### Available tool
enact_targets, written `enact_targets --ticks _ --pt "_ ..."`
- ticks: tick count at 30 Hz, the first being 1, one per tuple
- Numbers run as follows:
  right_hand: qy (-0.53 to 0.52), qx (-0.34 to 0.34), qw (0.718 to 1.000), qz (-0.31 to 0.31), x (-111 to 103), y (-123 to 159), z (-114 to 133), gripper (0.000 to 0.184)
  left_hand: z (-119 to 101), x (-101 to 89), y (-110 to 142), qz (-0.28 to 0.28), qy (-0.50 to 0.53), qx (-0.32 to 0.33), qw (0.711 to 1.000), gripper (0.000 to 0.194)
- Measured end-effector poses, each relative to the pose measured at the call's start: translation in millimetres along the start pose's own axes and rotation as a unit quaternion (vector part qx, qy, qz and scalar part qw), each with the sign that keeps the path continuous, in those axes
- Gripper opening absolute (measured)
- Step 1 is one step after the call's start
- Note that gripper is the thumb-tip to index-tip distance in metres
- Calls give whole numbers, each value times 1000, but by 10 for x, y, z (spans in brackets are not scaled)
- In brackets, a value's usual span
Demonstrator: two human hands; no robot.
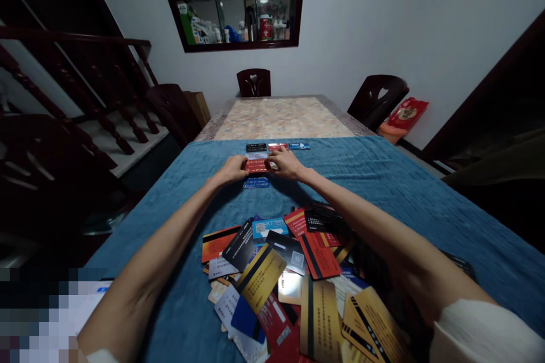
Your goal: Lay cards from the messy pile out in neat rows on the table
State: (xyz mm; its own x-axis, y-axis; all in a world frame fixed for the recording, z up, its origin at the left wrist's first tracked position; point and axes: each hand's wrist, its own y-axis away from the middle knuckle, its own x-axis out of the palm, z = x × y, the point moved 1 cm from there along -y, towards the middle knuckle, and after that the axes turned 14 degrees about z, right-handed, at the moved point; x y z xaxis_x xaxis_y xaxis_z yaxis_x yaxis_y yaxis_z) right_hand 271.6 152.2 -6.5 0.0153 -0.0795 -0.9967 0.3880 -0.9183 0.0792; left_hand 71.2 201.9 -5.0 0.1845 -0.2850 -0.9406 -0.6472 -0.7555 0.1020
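Between my two hands is a red card (257,167), low over the cloth or touching it; which of these I cannot tell. My left hand (233,170) pinches its left edge, and my right hand (288,164) grips the right edge. Just behind it a black card (256,147), a red-and-white card (277,146) and a blue card (300,146) lie in a row, the middle one partly hidden by my right fingers. A pale card (256,155) shows behind the held one. Nearer to me lies a dark blue card (256,182).
A loose, overlapping heap of gold, red, black and blue cards (320,317) spreads below my forearms. They lie on a blue cloth (170,227) over the near part of a patterned table (276,116). Dark wooden chairs (254,83) stand around it. A pale, pixelated shape sits lower left.
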Motion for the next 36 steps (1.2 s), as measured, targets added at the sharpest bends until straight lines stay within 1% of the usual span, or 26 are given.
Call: enact_targets --ticks 5,14,18,24,30,36 --pt "9 17 1000 20 -7 -75 15 37 74 37 -92 6 9 -7 1000 25" --pt "1 16 999 44 50 -162 19 33 194 86 -159 33 -7 7 999 24" --pt "5 17 998 52 75 -193 -1 34 191 84 -165 39 -18 7 999 21" --pt "9 12 998 59 58 -198 -11 32 150 51 -166 57 -30 9 998 17" --pt "9 7 998 56 54 -212 -21 29 174 42 -188 69 -34 6 997 11" --pt "5 10 998 59 48 -214 -34 32 202 47 -209 64 -17 8 998 12"
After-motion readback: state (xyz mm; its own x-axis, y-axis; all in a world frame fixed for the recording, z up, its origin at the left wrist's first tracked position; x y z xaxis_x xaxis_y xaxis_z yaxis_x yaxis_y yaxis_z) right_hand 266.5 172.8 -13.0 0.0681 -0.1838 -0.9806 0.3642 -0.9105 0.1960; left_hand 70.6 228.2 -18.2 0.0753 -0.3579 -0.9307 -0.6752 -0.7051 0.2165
